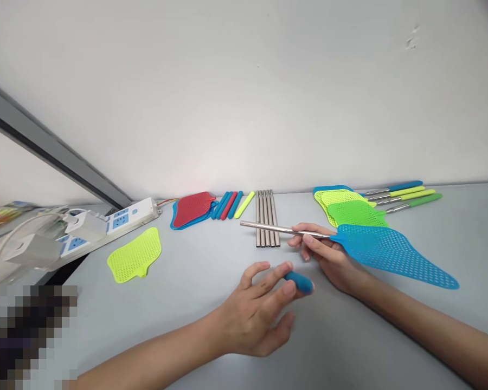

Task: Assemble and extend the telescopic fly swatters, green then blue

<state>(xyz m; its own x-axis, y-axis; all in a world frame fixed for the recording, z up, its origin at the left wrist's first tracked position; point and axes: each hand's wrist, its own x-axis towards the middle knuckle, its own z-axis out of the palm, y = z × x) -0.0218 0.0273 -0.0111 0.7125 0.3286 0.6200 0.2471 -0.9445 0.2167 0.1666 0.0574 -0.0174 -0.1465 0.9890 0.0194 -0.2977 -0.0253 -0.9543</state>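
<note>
My right hand pinches a thin metal rod that carries a blue mesh swatter head at its right end; the rod points left above the grey table. My left hand hovers low over the table, its fingertips closed on a short blue handle grip. The grip sits just below and left of the right hand, apart from the rod's free end.
Several bare metal rods lie at the back middle, next to blue, red and yellow grips and a red swatter head. A yellow-green head lies left. Finished swatters lie back right. A power strip with plugs sits far left.
</note>
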